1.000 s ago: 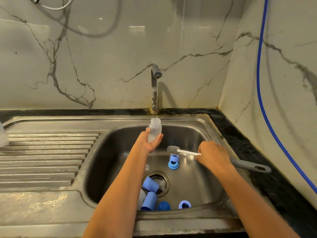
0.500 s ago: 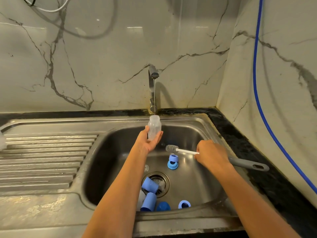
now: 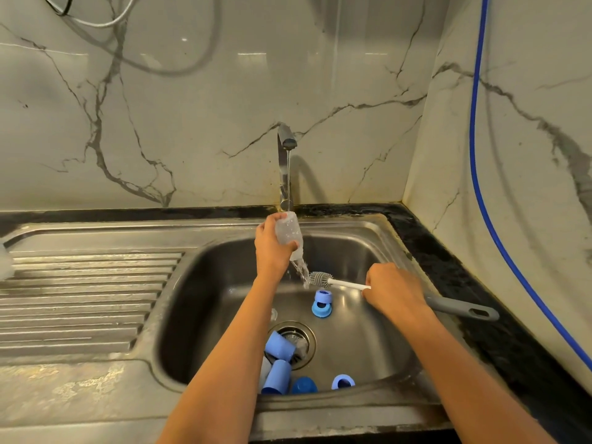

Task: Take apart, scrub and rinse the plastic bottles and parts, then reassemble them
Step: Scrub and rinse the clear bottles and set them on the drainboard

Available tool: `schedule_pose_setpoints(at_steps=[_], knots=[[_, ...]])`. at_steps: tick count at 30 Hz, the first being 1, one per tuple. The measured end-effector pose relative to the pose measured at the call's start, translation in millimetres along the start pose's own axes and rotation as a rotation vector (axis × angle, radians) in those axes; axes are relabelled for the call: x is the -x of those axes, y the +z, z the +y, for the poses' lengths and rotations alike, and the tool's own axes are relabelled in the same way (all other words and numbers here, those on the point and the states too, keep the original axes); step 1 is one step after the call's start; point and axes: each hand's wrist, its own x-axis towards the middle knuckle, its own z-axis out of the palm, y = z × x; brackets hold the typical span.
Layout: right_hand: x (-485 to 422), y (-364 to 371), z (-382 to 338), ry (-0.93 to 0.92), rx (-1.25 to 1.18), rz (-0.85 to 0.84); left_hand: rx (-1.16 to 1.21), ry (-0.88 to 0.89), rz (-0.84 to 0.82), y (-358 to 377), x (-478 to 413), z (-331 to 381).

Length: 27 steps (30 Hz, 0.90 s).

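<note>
My left hand [image 3: 272,248] grips a clear plastic bottle [image 3: 288,232], tipped mouth down under the tap [image 3: 286,139]. Water pours out of the bottle into the sink [image 3: 358,341]. My right hand [image 3: 392,290] holds a bottle brush [image 3: 322,279] by its white stem, with the grey handle [image 3: 461,309] sticking out to the right. The brush's grey bristle head sits just right of the falling water. A blue ring part [image 3: 321,304] lies below the brush. Blue caps [image 3: 278,344] and a blue ring [image 3: 342,381] lie near the drain [image 3: 296,334] and along the sink's front wall.
A ribbed steel drainboard [image 3: 80,299] stretches to the left of the sink. Black counter runs behind and to the right, meeting marble walls. A blue hose [image 3: 477,155] hangs down the right wall. A white object shows at the far left edge [image 3: 4,261].
The bottle stood upright under the running tap; my left hand has turned it over, and water now spills out of it. My right hand has kept the brush in place.
</note>
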Motion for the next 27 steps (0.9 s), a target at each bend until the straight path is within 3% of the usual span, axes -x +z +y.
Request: schedule_pose_setpoints(at_steps=[7,14,19,27], knots=[[-1,3,-3,0.0,0.0,0.008,0.048,0.05,0.071,-27,-2,27],[4,6,-10,-0.011,0.01,0.052,0.171,0.198,0.331,-60,7,57],[11,12,-19,0.002,-0.01,0.068,-0.419,-0.048,-0.238,-63,28,18],[23,3,-33,-0.003,-0.033,0.07,-0.308,0.053,-0.107,-100,33,18]])
